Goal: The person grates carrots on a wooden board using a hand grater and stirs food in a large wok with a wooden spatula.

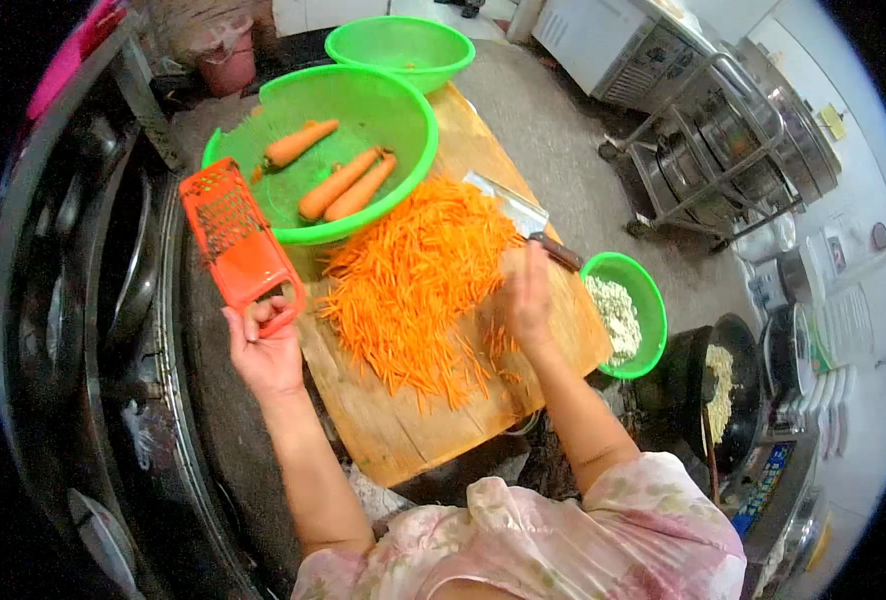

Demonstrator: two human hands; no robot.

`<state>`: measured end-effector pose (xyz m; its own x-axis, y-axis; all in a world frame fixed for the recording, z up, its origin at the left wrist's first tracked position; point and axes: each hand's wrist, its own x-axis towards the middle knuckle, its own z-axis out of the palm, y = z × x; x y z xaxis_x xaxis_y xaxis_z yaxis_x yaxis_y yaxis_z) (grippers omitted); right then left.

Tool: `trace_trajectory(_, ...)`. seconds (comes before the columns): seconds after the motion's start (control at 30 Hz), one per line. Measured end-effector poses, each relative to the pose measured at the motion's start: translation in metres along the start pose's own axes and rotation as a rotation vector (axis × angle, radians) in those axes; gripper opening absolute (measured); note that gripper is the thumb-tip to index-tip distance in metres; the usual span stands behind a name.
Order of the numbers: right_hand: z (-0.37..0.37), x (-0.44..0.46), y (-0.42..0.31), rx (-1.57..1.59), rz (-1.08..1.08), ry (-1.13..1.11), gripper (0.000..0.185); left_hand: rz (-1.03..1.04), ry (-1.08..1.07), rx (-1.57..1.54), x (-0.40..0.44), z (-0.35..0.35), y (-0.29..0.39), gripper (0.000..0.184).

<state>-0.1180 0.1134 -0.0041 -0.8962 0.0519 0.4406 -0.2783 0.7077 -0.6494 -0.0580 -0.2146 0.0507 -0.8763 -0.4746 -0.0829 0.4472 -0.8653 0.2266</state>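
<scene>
My left hand (266,352) grips the handle loop of an orange grater (235,240), holding it up beside the green basket. My right hand (529,303), slightly blurred, is at the right edge of a big heap of shredded carrot (413,285), its fingers stretched out and holding nothing. The heap lies on a wooden board (403,440). Just beyond that hand is a cleaver, its blade (508,205) partly under the shreds and its dark handle (560,251) pointing right. In the green basket (418,150) lie whole carrots (338,185).
Behind stands another green basket (403,30). To the right are a green bowl (653,310) of pale chopped food and a dark wok (748,420) with pale food in it. A metal trolley (703,160) with pots stands at the back right. Dark metal shelving (113,300) runs along the left.
</scene>
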Motion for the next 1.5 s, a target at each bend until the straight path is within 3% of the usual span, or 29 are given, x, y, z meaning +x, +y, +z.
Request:
trace_trajectory(0.07,-0.018,-0.018,0.061,-0.171,0.139,0.089,0.05,-0.004,-0.028,-0.012,0.0,0.002,-0.003,0.024)
trace_trajectory(0.13,-0.048,-0.029,0.075,-0.23,0.409,0.125,0.049,-0.023,-0.011,-0.026,0.0,0.0,-0.003,0.025)
trace_trajectory(0.23,-0.041,-0.019,0.081,-0.484,0.746,-0.089,0.047,-0.046,-0.037,-0.018,0.0,-0.004,-0.006,0.028)
trace_trajectory(0.27,-0.007,-0.031,0.095,-0.669,0.48,0.133,0.049,-0.046,-0.067,-0.021,-0.001,-0.001,-0.009,0.029)
trace_trajectory(0.3,0.004,-0.028,0.08,-0.578,0.479,0.026,0.05,-0.041,-0.059,-0.012,-0.002,0.005,-0.013,0.03)
trace_trajectory(0.33,0.04,-0.046,0.108,-0.661,0.289,0.079,0.05,-0.035,-0.05,-0.001,-0.005,0.01,-0.016,0.03)
trace_trajectory(0.37,0.025,-0.037,0.049,-0.122,0.394,-0.116,0.05,-0.037,-0.062,0.002,-0.007,0.005,-0.017,0.03)
trace_trajectory(0.4,0.018,-0.038,0.022,0.065,0.146,-0.165,0.05,-0.041,-0.068,0.011,-0.006,-0.005,-0.017,0.03)
trace_trajectory(0.43,0.007,-0.042,-0.009,0.018,0.172,-0.221,0.052,-0.046,-0.074,0.025,-0.002,-0.007,-0.017,0.029)
trace_trajectory(0.53,0.005,-0.066,0.006,-0.042,0.102,-0.076,0.055,-0.031,0.005,0.024,-0.008,0.001,-0.016,0.029)
trace_trajectory(0.6,0.0,-0.071,-0.006,0.001,0.135,-0.169,0.056,-0.053,-0.097,-0.067,-0.006,0.005,-0.016,0.026)
trace_trajectory(0.63,0.0,-0.072,-0.016,0.029,0.152,-0.232,0.056,-0.033,-0.037,-0.041,-0.008,0.004,-0.015,0.024)
trace_trajectory(0.67,0.0,-0.068,-0.026,0.055,0.085,-0.214,0.054,-0.07,-0.139,-0.113,-0.005,-0.003,-0.013,0.022)
trace_trajectory(0.77,-0.01,-0.027,-0.087,0.167,-0.015,-0.197,0.054,-0.002,-0.026,-0.06,-0.009,-0.002,-0.009,0.023)
trace_trajectory(0.83,0.001,0.008,-0.09,0.129,-0.263,-0.133,0.053,0.019,-0.027,-0.073,-0.01,0.002,-0.003,0.023)
trace_trajectory(1.03,0.052,0.128,-0.142,0.084,-0.578,-0.348,0.041,0.071,-0.027,-0.128,-0.008,0.002,0.014,0.024)
trace_trajectory(1.1,0.085,0.155,-0.154,-0.011,-0.582,-0.477,0.036,0.067,0.002,-0.15,-0.004,0.002,0.014,0.02)
trace_trajectory(1.17,0.125,0.176,-0.161,-0.076,-0.488,-0.757,0.04,0.046,0.0,-0.181,-0.001,0.0,0.014,0.022)
trace_trajectory(1.27,0.19,0.185,-0.165,-0.577,-0.685,-0.942,0.052,0.03,-0.036,-0.238,0.007,0.002,0.011,0.027)
trace_trajectory(1.33,0.224,0.182,-0.173,-0.792,-0.774,-1.092,0.054,0.043,0.066,-0.172,0.007,0.006,0.014,0.03)
trace_trajectory(1.5,0.26,0.165,-0.173,-0.904,-0.764,-1.047,0.039,0.033,0.002,-0.183,0.012,0.002,0.017,0.023)
